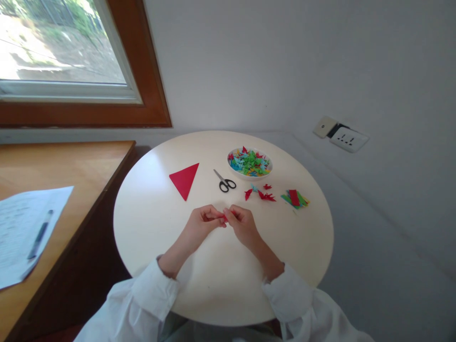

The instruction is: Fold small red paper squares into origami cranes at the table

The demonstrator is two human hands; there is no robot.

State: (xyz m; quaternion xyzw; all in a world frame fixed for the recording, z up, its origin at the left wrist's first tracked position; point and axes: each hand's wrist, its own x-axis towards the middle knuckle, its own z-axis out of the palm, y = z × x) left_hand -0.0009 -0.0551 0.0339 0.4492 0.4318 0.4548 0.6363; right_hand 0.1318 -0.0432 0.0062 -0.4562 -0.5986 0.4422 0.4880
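Both hands meet over the middle of a round white table point(149, 228). Between the fingertips of my left hand point(203, 223) and my right hand point(244, 225) is a small piece of red paper point(224, 218), mostly hidden by the fingers. Each hand is closed in a pinch on it. Just beyond lies a pair of scissors point(224, 181) with black handles. Several small folded paper figures point(265, 195), red and light blue, rest to the right of the scissors. A red paper triangle point(185, 180) lies flat on the left.
At the back stands a white bowl point(249, 176) full of colourful folded paper. Stacked paper pieces point(295, 199) lie at the right. A wooden desk point(96, 166) on the left carries a written sheet point(17, 228) and a pen point(40, 235). A wall with a socket point(347, 138) bounds the right.
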